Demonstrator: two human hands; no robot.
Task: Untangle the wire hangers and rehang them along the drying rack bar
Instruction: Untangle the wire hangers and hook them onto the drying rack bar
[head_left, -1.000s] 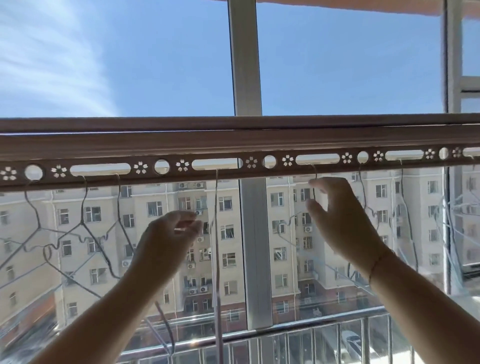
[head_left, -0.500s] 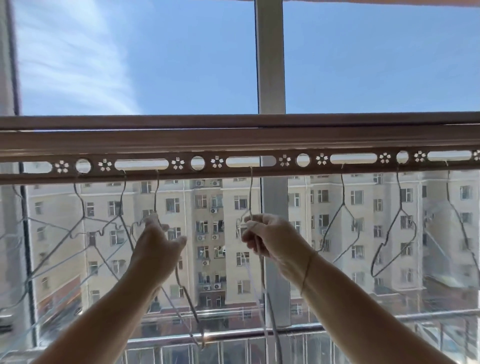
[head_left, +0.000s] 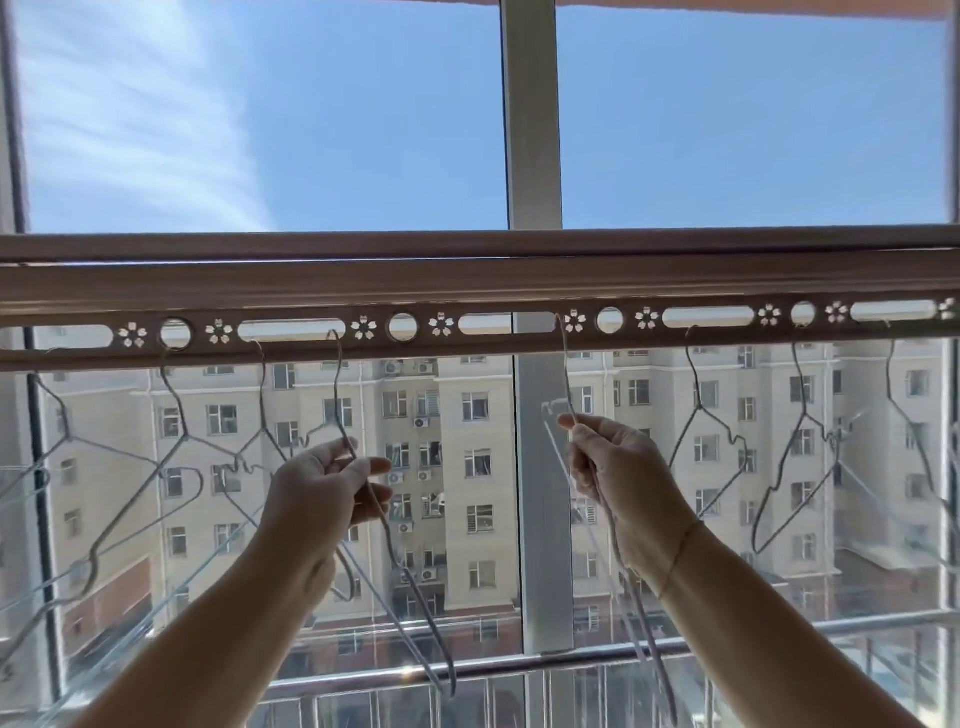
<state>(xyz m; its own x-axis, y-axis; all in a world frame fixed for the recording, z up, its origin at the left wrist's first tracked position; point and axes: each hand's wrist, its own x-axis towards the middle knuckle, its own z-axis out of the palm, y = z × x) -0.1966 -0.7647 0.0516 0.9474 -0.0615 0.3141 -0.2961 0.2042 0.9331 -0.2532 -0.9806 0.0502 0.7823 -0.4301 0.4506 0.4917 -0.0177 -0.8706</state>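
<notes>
On my feed the window takes up most of the view. Blue sky fills the upper half and a pale apartment block (head_left: 441, 415) fills the lower half, with a white window post (head_left: 530, 130) running down the middle. The drying rack bar (head_left: 467, 291) crosses the full width just above mid-frame, and its lower strip is pierced with slots, round holes and flower cut-outs. A steel railing (head_left: 519, 667) runs along the bottom of the frame.

The wire hangers hang from that pierced strip. At the left of the frame I see a tangled cluster (head_left: 130, 457) with shoulders crossing one another, and I cannot count them. At the right, the spaced hangers (head_left: 696, 405) sit side by side along the bar.

Both bare arms reach up from the bottom corners. The left hand (head_left: 332, 493), left of centre, has its fingers curled round the neck of an edge-on hanger (head_left: 337, 384). Its hook sits in a slot above and its body drops to the railing. The right hand (head_left: 618, 467), right of centre, pinches the neck of a second hanger (head_left: 566, 374) hooked just right of the window post. The hands are apart, with the post between them. A thin bracelet (head_left: 680, 545) circles the right wrist.
</notes>
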